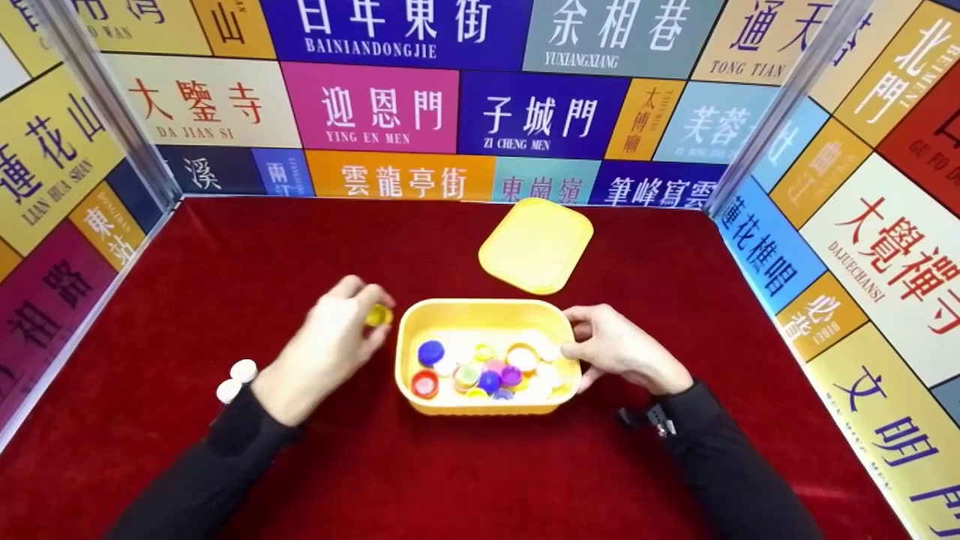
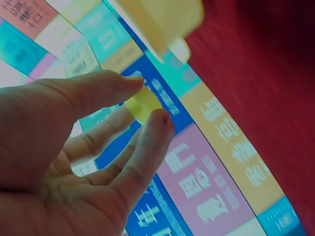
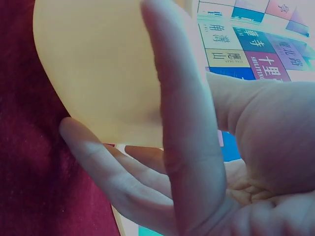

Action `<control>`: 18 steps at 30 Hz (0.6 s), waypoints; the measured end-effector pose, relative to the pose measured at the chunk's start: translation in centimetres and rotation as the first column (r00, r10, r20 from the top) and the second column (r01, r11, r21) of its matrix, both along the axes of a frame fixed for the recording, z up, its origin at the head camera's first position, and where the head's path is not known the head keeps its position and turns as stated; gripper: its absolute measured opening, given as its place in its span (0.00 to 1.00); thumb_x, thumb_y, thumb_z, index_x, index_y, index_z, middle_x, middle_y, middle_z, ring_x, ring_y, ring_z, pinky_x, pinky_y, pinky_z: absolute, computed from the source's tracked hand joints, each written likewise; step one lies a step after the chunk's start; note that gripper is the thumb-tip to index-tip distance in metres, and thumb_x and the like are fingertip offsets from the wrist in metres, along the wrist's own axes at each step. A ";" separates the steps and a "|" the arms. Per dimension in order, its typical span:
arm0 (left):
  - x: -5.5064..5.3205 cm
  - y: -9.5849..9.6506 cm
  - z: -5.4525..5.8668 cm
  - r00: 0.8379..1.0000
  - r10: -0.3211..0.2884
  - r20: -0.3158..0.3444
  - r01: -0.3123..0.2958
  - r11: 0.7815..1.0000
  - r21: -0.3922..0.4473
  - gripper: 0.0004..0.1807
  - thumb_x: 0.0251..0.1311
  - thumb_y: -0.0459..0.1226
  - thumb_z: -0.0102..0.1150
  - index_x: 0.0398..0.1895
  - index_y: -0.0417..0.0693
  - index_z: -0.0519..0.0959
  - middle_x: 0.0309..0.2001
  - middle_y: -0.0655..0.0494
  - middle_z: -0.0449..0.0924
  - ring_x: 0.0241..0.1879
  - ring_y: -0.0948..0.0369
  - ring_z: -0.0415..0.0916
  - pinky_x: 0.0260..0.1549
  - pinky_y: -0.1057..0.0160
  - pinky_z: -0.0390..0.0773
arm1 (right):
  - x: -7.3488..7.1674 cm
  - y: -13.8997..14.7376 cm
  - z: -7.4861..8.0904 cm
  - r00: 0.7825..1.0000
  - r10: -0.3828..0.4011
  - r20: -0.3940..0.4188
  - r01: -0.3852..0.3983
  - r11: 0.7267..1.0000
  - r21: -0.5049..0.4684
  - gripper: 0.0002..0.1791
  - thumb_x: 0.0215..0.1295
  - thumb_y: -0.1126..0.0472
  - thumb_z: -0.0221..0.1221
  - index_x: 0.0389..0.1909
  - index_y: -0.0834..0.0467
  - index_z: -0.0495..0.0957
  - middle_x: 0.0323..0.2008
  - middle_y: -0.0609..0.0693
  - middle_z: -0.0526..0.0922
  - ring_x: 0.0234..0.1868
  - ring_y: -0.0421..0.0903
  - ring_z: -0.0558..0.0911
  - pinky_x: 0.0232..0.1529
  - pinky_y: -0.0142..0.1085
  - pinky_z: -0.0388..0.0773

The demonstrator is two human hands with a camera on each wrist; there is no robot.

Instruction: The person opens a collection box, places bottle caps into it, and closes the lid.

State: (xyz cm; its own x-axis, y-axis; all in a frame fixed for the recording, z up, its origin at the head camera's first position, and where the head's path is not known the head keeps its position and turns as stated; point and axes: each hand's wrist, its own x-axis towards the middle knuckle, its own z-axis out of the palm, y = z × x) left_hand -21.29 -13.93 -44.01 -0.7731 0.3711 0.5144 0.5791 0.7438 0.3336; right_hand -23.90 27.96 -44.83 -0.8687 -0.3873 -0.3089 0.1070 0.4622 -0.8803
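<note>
Between thumb and fingertips, my left hand [image 1: 330, 341] pinches a yellow bottle cap [image 2: 142, 104], held just left of the yellow plastic box [image 1: 487, 313]. Blue, red, purple, white and yellow bottle caps [image 1: 489, 382] lie mixed inside that box. At its right end, my right hand [image 1: 622, 349] grips the box, the thumb at the rim and other fingers against the outer wall. The right wrist view shows the box's side wall [image 3: 103, 73] close up, with fingers along it.
Behind the box, a yellow lid [image 1: 536, 246] lies on the dark red cloth [image 1: 337, 465]. Two white bottle caps [image 1: 244, 370] sit by the left forearm. Upright panels [image 1: 367, 105] printed with place names enclose the back and both sides.
</note>
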 end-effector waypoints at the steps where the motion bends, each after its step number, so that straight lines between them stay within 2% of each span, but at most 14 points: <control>1: -0.1 0.7 0.0 1.000 -0.018 -0.001 0.018 1.000 -0.001 0.13 0.64 0.24 0.79 0.50 0.35 0.89 0.43 0.39 0.83 0.40 0.46 0.86 0.44 0.48 0.94 | 0.0 0.0 0.0 1.000 -0.002 0.006 0.002 1.000 -0.004 0.27 0.79 0.75 0.63 0.76 0.71 0.77 0.62 0.73 0.90 0.54 0.64 0.95 0.35 0.50 0.97; 5: -0.1 3.4 -0.3 0.996 -0.082 0.039 0.082 0.996 -0.015 0.14 0.64 0.25 0.81 0.52 0.34 0.89 0.44 0.40 0.83 0.40 0.48 0.85 0.44 0.51 0.94 | -0.2 0.1 0.1 1.000 -0.005 0.030 0.006 1.000 -0.019 0.25 0.81 0.73 0.59 0.76 0.71 0.77 0.63 0.74 0.88 0.57 0.66 0.94 0.37 0.51 0.97; 10: 0.1 6.0 -1.3 0.980 -0.168 0.110 0.173 0.984 -0.040 0.15 0.65 0.28 0.83 0.52 0.34 0.88 0.47 0.40 0.84 0.42 0.49 0.88 0.44 0.53 0.94 | -0.3 0.4 0.2 0.998 -0.003 0.059 0.005 0.999 -0.033 0.26 0.82 0.74 0.59 0.77 0.70 0.77 0.63 0.74 0.88 0.58 0.64 0.93 0.39 0.52 0.98; 14: 0.5 6.9 -2.1 0.973 -0.204 0.109 0.215 0.972 -0.099 0.15 0.65 0.30 0.84 0.50 0.35 0.89 0.45 0.42 0.84 0.39 0.50 0.87 0.40 0.55 0.93 | -0.3 0.6 0.2 0.997 0.006 0.071 -0.003 0.999 -0.048 0.26 0.82 0.73 0.61 0.77 0.70 0.77 0.64 0.74 0.88 0.58 0.65 0.94 0.41 0.52 0.98; 18: 0.7 6.9 -2.6 0.973 -0.207 0.103 0.219 0.968 -0.125 0.14 0.65 0.30 0.84 0.50 0.36 0.90 0.42 0.44 0.83 0.34 0.53 0.84 0.38 0.58 0.92 | -0.3 0.7 0.1 0.997 0.009 0.071 -0.005 0.998 -0.057 0.27 0.81 0.73 0.61 0.77 0.70 0.77 0.63 0.74 0.88 0.58 0.66 0.94 0.40 0.52 0.97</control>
